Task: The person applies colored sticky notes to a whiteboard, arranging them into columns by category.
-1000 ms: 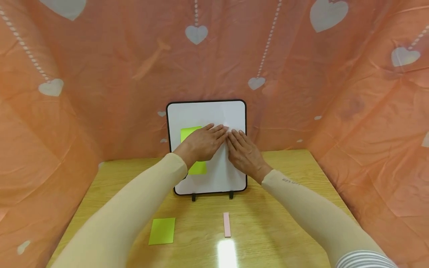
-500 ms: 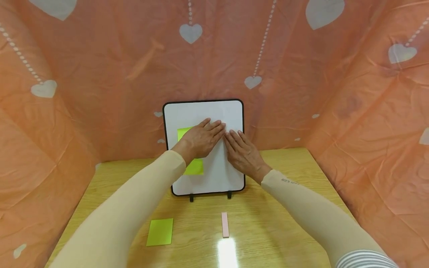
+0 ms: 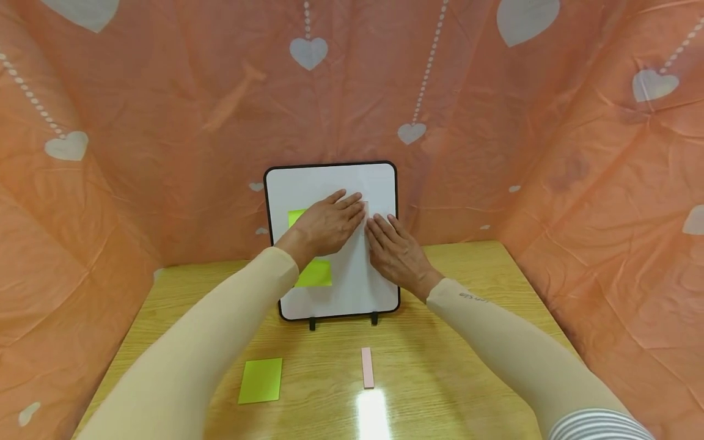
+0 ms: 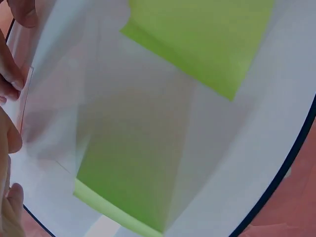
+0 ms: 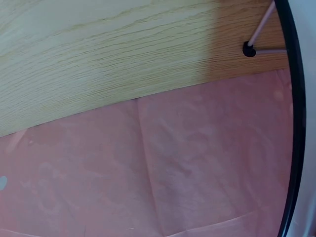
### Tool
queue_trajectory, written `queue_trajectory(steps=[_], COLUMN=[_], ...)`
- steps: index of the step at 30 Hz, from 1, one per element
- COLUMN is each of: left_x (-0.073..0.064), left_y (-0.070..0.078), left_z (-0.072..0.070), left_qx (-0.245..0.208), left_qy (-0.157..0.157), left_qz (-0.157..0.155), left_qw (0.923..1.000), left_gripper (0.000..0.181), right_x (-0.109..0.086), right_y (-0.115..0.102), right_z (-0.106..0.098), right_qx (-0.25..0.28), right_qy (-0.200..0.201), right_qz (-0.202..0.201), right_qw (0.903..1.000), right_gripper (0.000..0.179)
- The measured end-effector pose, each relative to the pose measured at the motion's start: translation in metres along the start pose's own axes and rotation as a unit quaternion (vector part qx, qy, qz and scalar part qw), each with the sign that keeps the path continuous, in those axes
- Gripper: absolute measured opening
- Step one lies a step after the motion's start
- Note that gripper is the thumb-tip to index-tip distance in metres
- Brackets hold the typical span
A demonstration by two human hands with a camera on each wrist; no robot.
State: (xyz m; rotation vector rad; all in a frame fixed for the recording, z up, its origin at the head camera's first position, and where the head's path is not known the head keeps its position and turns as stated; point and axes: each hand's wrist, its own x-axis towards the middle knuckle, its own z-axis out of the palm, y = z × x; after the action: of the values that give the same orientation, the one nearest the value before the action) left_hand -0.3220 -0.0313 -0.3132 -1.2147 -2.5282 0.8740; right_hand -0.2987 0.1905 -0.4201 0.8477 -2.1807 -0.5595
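A white board (image 3: 352, 299) with a black rim stands upright on small feet. My left hand (image 3: 330, 223) reaches across it with straight fingers, its fingertips touching near a thin, see-through pinkish strip (image 3: 365, 209). Just to the right, my right hand (image 3: 397, 252) lies against the board, fingers straight and close together, beside the same strip. Two bright green sticky notes (image 3: 315, 274) are on the board's left side; the upper one is mostly behind my left hand. In the left wrist view, fingertips (image 4: 12, 71) press along the strip's edge (image 4: 27, 89); much of the strip is hard to make out.
A green sticky-note pad (image 3: 261, 380) lies on the wooden table (image 3: 440, 366) at front left. Right of it is a narrow pink strip pad (image 3: 367, 368). Orange cloth (image 3: 220, 183) with white hearts hangs around three sides. Behind the board, a thin support leg (image 5: 261, 22) shows.
My left fingertips have moved slightly up and left, away from the right hand's, uncovering more of the see-through strip. The right hand stays nearly in place; the view shifts a little.
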Motion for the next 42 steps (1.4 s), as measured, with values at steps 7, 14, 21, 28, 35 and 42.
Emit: queue_trajectory(steps=[7,14,21,28,35,42], left_x=[0.001,-0.008,-0.002,0.003,0.005,-0.001], left_y=[0.000,-0.006,-0.001,-0.002,-0.002,-0.005], left_z=[0.000,0.007,0.005,0.001,-0.003,0.003], left_qx=[0.001,0.003,-0.012,0.002,0.015,-0.005], left_qy=[-0.016,-0.011,-0.012,-0.012,-0.012,-0.021], left_qz=[0.001,-0.021,0.010,0.001,-0.003,-0.024], left_qw=[0.9999,0.9997,0.9998,0.9999,0.9998,0.9995], left_gripper=[0.060,0.058,0.059,0.059,0.059,0.062], right_x=[0.000,-0.001,-0.002,-0.003,-0.003,-0.005], right_y=[-0.001,-0.001,-0.001,-0.004,-0.004,-0.005], right_z=[-0.001,0.001,0.000,0.000,0.001,0.000], right_qx=[-0.004,0.010,0.004,-0.007,-0.003,-0.003], right_qy=[-0.006,-0.008,0.000,-0.006,0.000,-0.014], right_qz=[0.000,0.004,0.003,0.000,0.000,-0.003], right_qw=[1.0000,0.9999,1.0000,1.0000,1.0000,0.9999], right_gripper=[0.063,0.063,0.063,0.063,0.064,0.062])
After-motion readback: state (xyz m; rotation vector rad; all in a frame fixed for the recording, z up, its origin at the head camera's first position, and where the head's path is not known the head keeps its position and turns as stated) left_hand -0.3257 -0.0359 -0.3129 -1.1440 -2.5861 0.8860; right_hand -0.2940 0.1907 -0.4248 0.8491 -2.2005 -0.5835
